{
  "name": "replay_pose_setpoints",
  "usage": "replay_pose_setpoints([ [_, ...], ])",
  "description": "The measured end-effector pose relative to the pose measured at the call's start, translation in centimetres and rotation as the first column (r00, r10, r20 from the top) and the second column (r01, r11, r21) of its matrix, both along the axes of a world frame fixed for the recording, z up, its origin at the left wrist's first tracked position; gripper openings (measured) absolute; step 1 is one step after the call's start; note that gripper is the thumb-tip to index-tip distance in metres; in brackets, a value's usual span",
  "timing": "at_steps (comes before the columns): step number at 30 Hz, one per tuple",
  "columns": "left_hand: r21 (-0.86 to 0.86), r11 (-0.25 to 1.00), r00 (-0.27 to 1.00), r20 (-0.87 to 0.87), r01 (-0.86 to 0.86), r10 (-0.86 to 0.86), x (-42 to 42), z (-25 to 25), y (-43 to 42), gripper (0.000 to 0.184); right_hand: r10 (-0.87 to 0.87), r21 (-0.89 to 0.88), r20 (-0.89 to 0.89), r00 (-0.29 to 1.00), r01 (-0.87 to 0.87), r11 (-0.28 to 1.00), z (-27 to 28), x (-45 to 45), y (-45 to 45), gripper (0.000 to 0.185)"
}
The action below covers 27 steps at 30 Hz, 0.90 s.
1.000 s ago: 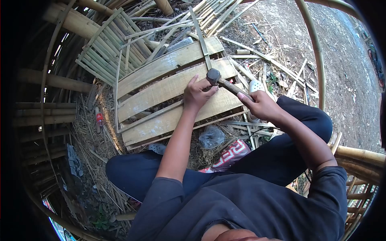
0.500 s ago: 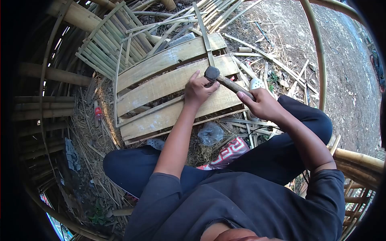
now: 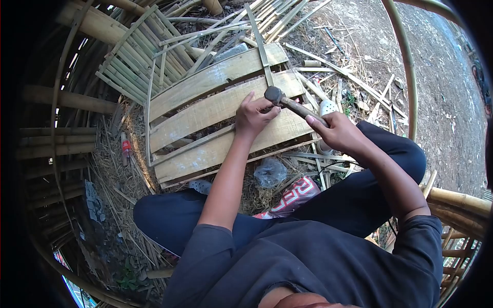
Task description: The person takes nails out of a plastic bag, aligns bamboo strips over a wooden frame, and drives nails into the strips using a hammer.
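Note:
My right hand (image 3: 339,132) is wrapped round the wooden handle of a hammer (image 3: 300,109). The hammer's dark head hangs over the fingertips of my left hand (image 3: 251,118). That left hand rests on a pallet-like panel of pale wooden boards (image 3: 200,122), with thumb and fingers pinched together near its right part. Whatever they pinch is too small or hidden to make out. A thin bamboo strip (image 3: 261,49) lies across the upper boards, its lower end close to the hammer head.
A slatted bamboo panel (image 3: 138,54) leans at the upper left. Split bamboo strips (image 3: 354,77) litter the ground. A crumpled clear plastic bag (image 3: 269,173) and a red printed packet (image 3: 298,195) lie between my legs. A curved bamboo pole (image 3: 408,66) rises at the right.
The hammer head has shifted slightly to the right, along with my right hand. My left hand stays in nearly the same place on the boards.

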<state>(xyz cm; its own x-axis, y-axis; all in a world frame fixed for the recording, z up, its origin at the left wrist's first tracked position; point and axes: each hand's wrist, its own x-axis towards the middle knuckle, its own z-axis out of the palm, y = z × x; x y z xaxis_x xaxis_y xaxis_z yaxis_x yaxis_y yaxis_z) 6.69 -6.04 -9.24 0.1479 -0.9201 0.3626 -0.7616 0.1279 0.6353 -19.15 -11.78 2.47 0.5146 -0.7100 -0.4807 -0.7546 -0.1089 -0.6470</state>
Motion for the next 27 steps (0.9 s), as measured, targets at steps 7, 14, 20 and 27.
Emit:
replay_pose_setpoints([
  [7,-0.039,0.998,0.998,-0.004,-0.058,0.058,-0.4,-0.8,0.3,0.023,0.062,-0.087,-0.116,0.991,-0.072,0.994,-0.3,1.0,0.3,0.072],
  [14,-0.005,0.999,0.999,-0.012,0.031,-0.031,0.1,-1.2,0.0,0.013,-0.167,0.075,-0.037,0.985,0.169,0.983,1.4,0.7,-0.7,0.074],
  [20,-0.009,0.999,0.999,-0.003,0.033,-0.033,0.0,-0.9,-0.1,0.016,-0.256,0.142,-0.039,0.966,0.259,0.955,1.2,0.2,-1.4,0.066],
  [27,-0.011,0.998,0.998,0.030,0.056,-0.056,-0.5,0.4,0.3,0.018,-0.240,0.109,-0.013,0.971,0.240,0.965,0.7,-0.2,-1.3,0.067],
])
